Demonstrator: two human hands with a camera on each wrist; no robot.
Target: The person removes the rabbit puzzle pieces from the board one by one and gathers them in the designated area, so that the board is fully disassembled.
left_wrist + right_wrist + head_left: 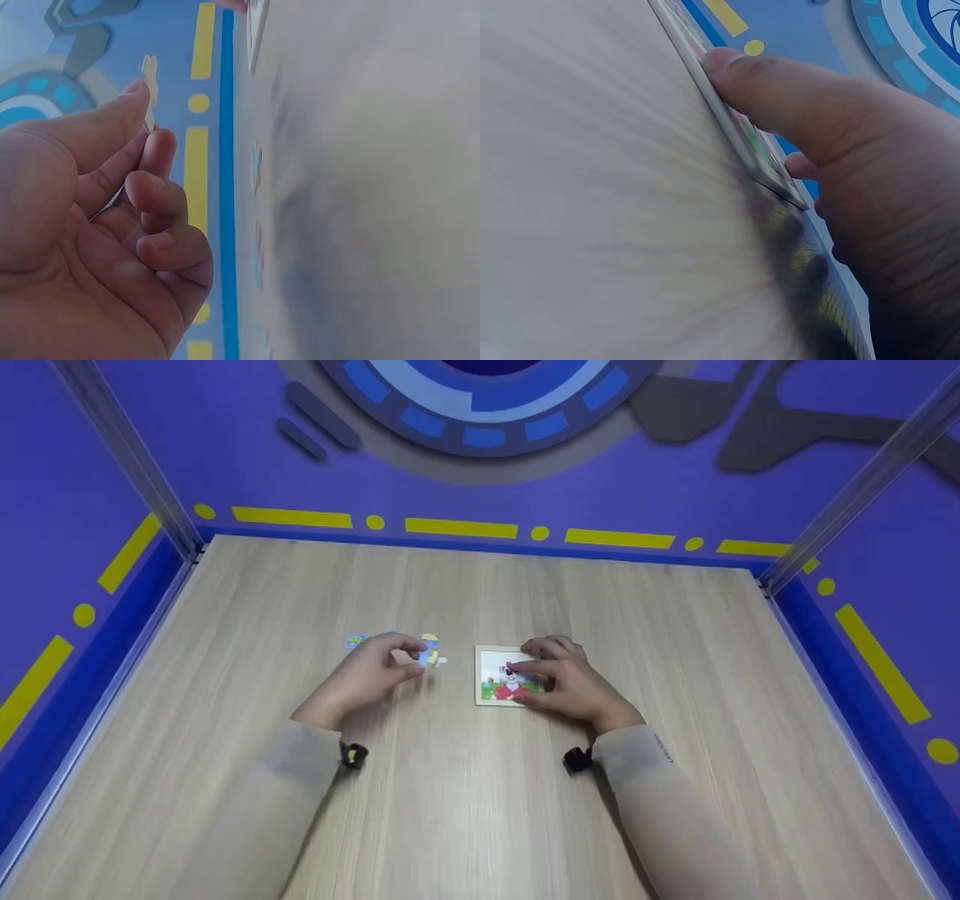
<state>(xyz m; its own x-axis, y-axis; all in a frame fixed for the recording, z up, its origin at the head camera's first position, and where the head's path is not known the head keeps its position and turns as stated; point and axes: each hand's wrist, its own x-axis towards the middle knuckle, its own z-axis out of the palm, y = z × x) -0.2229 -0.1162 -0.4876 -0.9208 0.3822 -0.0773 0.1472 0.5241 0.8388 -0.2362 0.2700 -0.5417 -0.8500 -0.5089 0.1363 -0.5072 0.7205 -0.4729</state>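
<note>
In the head view my left hand (376,666) is raised over the table, left of the puzzle board. Its thumb and forefinger pinch a thin jigsaw piece (151,79), seen edge-on in the left wrist view, while the other fingers curl loosely. My right hand (574,682) lies over the right side of the square, pale-framed puzzle board (492,660). The forefinger touches the picture of a white animal in red on green, and the thumb (742,79) rests along the near edge. Part of the board is hidden under this hand.
Several loose blue and yellow jigsaw pieces lie just beyond the left hand, among them one blue piece (355,641). They are partly covered by that hand. The wood-grain table (450,810) is bounded by blue panels (420,495) at the back and sides.
</note>
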